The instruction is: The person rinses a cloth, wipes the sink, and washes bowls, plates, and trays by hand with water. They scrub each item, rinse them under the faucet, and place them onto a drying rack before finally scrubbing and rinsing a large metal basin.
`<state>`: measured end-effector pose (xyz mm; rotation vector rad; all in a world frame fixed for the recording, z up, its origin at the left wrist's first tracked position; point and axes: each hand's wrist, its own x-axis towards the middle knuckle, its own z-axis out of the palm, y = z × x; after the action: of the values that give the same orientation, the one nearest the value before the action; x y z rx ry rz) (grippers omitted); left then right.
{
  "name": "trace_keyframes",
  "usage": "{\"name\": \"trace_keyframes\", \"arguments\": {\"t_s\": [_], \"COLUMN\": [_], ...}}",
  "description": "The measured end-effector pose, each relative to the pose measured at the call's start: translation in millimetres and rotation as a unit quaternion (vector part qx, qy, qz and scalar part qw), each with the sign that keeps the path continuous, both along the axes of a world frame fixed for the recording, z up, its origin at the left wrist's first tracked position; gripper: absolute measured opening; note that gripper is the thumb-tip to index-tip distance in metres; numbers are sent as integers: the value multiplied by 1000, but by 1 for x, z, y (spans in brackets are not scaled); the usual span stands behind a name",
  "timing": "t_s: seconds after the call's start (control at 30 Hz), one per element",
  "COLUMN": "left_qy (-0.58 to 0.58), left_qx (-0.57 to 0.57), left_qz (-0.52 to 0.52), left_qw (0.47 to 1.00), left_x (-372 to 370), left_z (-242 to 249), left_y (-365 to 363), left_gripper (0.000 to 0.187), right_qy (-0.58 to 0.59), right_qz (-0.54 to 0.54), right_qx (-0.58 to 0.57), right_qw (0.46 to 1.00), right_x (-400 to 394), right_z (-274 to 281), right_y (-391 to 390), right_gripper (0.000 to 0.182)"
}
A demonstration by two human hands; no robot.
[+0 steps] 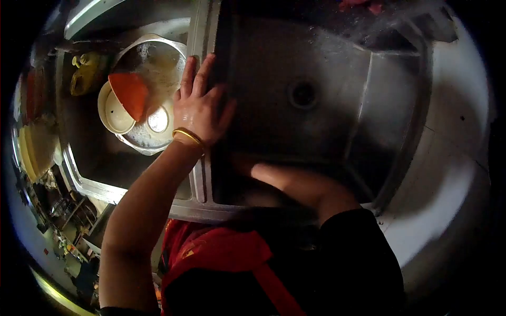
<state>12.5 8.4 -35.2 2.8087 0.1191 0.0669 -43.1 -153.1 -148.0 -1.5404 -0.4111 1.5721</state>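
My left hand [202, 108], with a gold bangle at the wrist, rests over the divider [199, 179] between two sink basins, its fingers spread and holding nothing. Just left of it, a large round metal basin [153, 39] holds soapy water, an orange-red piece [129, 94], a cream bowl [117, 113] and a small shiny round item [157, 120]. My right arm reaches down into the dark near side of the right sink basin [337, 95]. My right hand [243, 164] is mostly lost in shadow there, and its fingers cannot be made out.
A dark drain [303, 94] lies in the right sink basin. Yellow-green items [84, 73] sit at the left basin's far left corner. A white counter [453, 131] runs along the right. Something red [361, 6] is at the top edge. Cluttered shelves [63, 210] stand at the lower left.
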Motion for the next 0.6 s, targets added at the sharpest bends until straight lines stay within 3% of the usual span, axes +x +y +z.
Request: {"name": "trace_keyframes", "arguments": {"t_s": [0.03, 0.13, 0.2, 0.27, 0.3, 0.37, 0.43, 0.5, 0.53, 0.6], "left_qy": [7, 19, 23, 18, 18, 18, -11, -21, -21, -22], "left_qx": [6, 12, 12, 8, 4, -3, 11, 15, 13, 9], "left_qz": [-1, 1, 5, 5, 7, 6, 2, -2, -2, -3], "left_qw": [1000, 1000, 1000, 1000, 1000, 1000, 1000, 1000, 1000, 1000], "left_x": [0, 1, -1, 0, 1, 0, 1, -1, -1, 0], "left_z": [1, 1, -1, 1, 0, 1, -5, -6, -5, -3], "left_y": [-1, -3, -1, -3, -4, -4, -2, -1, -2, -3], "left_gripper": [28, 27, 26, 25, 24, 24, 22, 22, 22, 22], "right_qy": [1, -228, -202, -375, -646, -640, -473, -241, -110, -113], "right_qz": [4, 116, -117, -233, -92, -21, -32, 31, 60, 78], "right_qx": [5, 1, -6, -53, -88, -168, -101, 11, 39, 238], "right_qw": [1000, 967, 972, 895, 753, 749, 875, 970, 991, 961], "right_x": [3, 36, 42, 77, 104, 99, 82, 45, 27, -11], "right_z": [-7, -52, -113, -180, -177, -174, -118, -33, 9, 36], "right_y": [-1, -38, -77, -142, -153, -151, -119, -81, -61, -48], "right_gripper": [44, 52, 48, 43, 41, 37, 29, 17, 12, 16]}}
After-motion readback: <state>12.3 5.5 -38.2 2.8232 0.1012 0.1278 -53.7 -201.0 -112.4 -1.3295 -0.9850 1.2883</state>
